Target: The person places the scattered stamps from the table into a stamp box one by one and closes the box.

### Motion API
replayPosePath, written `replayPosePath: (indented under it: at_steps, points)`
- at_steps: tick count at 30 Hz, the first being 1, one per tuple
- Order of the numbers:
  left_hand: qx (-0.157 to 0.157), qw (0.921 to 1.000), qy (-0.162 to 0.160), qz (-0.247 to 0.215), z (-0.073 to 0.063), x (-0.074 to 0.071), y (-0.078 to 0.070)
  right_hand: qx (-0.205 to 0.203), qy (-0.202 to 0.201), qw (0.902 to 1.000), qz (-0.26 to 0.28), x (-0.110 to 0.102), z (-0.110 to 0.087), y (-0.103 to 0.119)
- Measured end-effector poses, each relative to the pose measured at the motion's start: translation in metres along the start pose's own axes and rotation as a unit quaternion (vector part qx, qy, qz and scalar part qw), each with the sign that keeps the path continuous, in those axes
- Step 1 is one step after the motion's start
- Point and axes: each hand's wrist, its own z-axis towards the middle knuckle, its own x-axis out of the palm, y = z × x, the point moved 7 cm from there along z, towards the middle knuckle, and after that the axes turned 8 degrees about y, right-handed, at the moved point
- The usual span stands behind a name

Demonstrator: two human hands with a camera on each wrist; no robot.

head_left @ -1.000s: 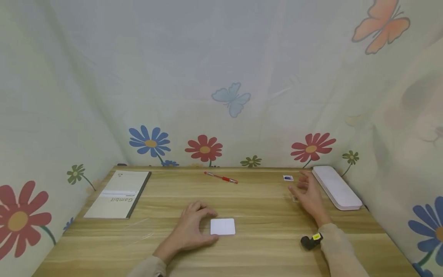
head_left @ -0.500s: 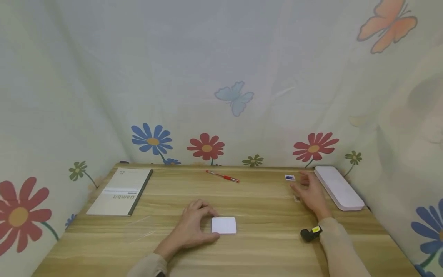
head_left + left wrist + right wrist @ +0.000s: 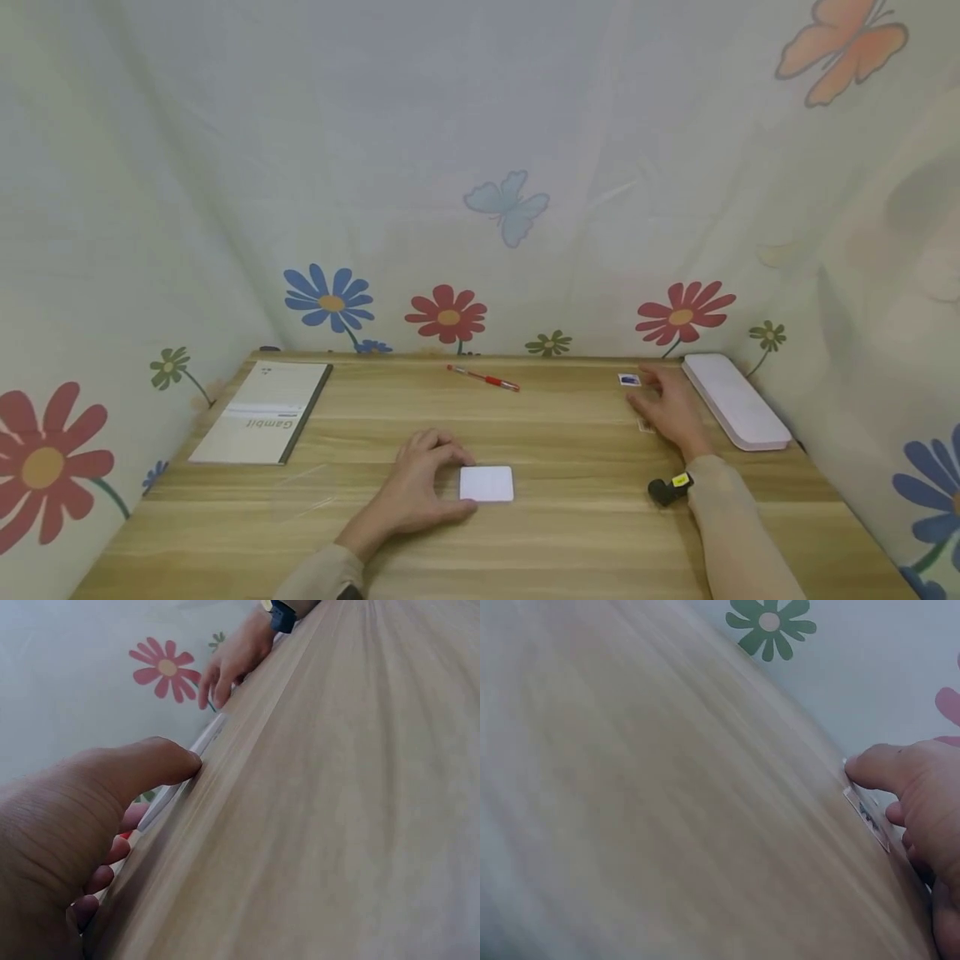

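In the head view, my left hand [image 3: 416, 483] rests on the table, its thumb and index finger at the near and far edges of a small white card [image 3: 487, 483]. The left wrist view has that thumb against the edge of the white card [image 3: 161, 804]. At the far right, my right hand [image 3: 670, 410] reaches down with bent fingers beside a small blue-and-white stamp [image 3: 629, 380]. A second stamp [image 3: 646, 426] lies partly under this hand; in the right wrist view this stamp [image 3: 868, 819] lies flat near the thumb. Whether the fingertips touch the blue one is hidden.
A red pen [image 3: 483, 378] lies at the back of the wooden table [image 3: 555, 542]. At the left is a notebook [image 3: 262, 412], with a thin clear sheet [image 3: 303, 496] nearer. A pale pink case [image 3: 735, 402] lies beyond my right hand. Flowered cloth [image 3: 375, 208] surrounds the table.
My right hand has lowered, its fingertips closing in on the blue stamp. The left hand stays at the white card. The head view has shifted slightly.
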Motion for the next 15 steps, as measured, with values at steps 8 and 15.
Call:
replayPosePath:
  at_steps: [8,15]
  points:
    - [0.002,1.0,0.0,0.0,0.001,0.001,0.002,-0.008,0.016,0.9976,-0.066,0.008,-0.002,0.008]
    - [0.004,1.0,0.0,-0.003,0.0,0.0,0.003,-0.013,-0.002,0.9984,-0.054,0.007,-0.003,0.015]
